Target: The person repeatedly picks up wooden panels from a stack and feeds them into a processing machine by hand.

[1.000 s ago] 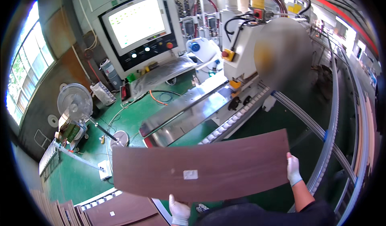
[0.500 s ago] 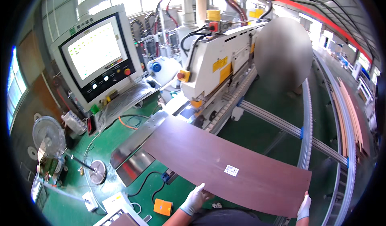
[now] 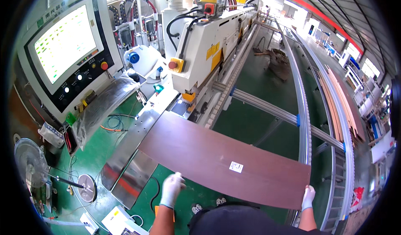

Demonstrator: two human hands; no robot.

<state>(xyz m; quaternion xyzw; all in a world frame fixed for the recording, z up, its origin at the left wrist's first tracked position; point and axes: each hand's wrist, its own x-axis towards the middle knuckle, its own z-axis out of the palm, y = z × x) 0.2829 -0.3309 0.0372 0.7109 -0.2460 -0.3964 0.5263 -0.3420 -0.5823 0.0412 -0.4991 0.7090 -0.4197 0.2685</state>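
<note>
A long brown panel (image 3: 200,151) with a small white label (image 3: 236,167) slants across the middle. Its far left end lies on a metal machine table (image 3: 144,126). My right hand (image 3: 308,197), in a white glove, grips the panel's near right corner; its thumb shows at the edge and the other fingers are partly hidden. Beside the panel's near long edge is my left hand (image 3: 171,190), also gloved. Its fingers are curled in, with the thumb tip close to that edge, and nothing shows in them.
On the left stands a control console (image 3: 67,47) with a lit screen. A white machine (image 3: 209,47) with a red button runs away beyond the panel. Metal rails (image 3: 298,97) stretch along the right. A fan (image 3: 31,162) and a white box (image 3: 123,220) stand at lower left.
My left hand has let go of the panel's near edge and moved left along it. My right hand keeps its corner. The view has shifted; a blurred shape at the back right is gone.
</note>
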